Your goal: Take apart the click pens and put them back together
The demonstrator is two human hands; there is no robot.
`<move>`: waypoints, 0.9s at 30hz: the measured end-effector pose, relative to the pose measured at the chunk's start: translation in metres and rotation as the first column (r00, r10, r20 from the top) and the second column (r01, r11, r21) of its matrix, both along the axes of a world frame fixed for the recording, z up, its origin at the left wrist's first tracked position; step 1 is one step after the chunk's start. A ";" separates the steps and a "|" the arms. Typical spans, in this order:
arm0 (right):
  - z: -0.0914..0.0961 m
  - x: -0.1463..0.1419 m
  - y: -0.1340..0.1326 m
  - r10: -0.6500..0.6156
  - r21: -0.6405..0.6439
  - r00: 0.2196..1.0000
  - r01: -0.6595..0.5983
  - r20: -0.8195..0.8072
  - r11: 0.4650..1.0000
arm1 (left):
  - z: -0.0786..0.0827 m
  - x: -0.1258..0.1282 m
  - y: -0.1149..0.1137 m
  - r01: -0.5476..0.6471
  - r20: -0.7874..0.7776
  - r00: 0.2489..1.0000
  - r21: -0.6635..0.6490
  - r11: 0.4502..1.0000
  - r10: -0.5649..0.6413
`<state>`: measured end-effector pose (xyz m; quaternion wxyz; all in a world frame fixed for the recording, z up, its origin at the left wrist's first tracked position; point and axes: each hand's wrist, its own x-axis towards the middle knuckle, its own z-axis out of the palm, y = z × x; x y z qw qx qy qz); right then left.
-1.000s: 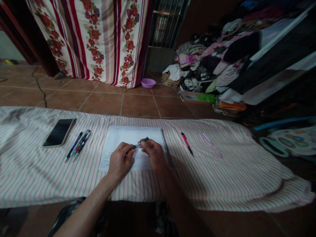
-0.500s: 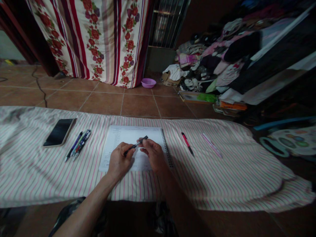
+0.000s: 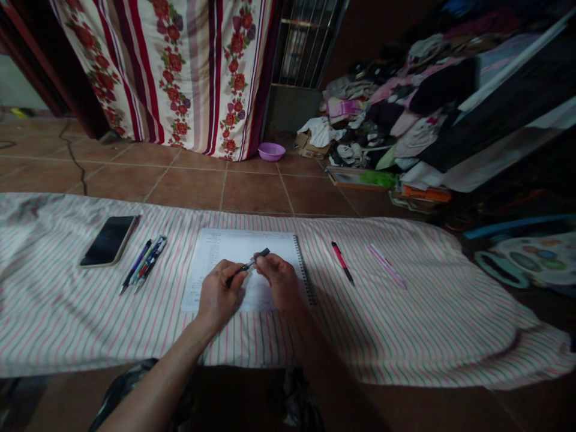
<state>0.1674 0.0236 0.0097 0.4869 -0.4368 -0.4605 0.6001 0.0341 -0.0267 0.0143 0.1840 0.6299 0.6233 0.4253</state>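
Observation:
Between my two hands a dark pen (image 3: 247, 266) is held at a slant above a spiral notebook (image 3: 198, 282). My left hand (image 3: 221, 291) is closed around the pen's lower left end. At its upper right end, the fingertips of my right hand (image 3: 279, 277) pinch the black cap-like part. The notebook lies on the striped cloth, its wire binding on the right. To its right are a red and black pen (image 3: 342, 263) and a pink-white pen (image 3: 387, 266). On the left, several pens (image 3: 144, 264) lie side by side near a smartphone (image 3: 109, 241).
A striped cloth (image 3: 418, 336) covers the low surface in front of me. Beyond it, a purple basin (image 3: 271, 151) stands on the tiled floor by a floral curtain (image 3: 193, 78). Heaped clothes (image 3: 382, 114) fill the far right. A cable (image 3: 76, 156) runs across the floor at left.
My right fingers have drawn in slightly around the pen's upper end. The left hand keeps its hold, and the other things stay where they were.

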 end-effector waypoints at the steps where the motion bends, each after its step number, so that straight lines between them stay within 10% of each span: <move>1: 0.000 -0.001 0.000 -0.015 0.009 1.000 0.014 0.022 1.000 | 0.000 0.000 0.000 -0.005 -0.017 1.000 0.009 1.000 0.005; 27: 0.004 0.003 -0.002 -0.036 -0.084 0.995 0.028 -0.096 0.996 | 0.003 0.003 -0.001 0.011 -0.168 0.986 -0.018 1.000 -0.014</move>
